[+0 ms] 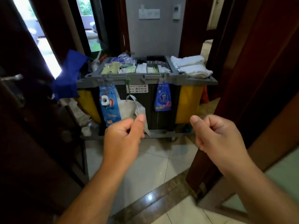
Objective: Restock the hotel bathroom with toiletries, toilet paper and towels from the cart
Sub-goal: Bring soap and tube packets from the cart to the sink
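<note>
Cart point(146, 77) parked at doorway, towels point(191, 66) and toiletries point(139, 68) kept on top for easy reach; left grip point(124, 131), right grip point(215, 131) both curled closed, holding nothing.

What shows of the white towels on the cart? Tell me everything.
The white towels look like soft terry cloth, folded and stacked in a low pile. They lie flat on the right end of the grey cart top, beside its compartment tray. Nothing rests on them.
</note>
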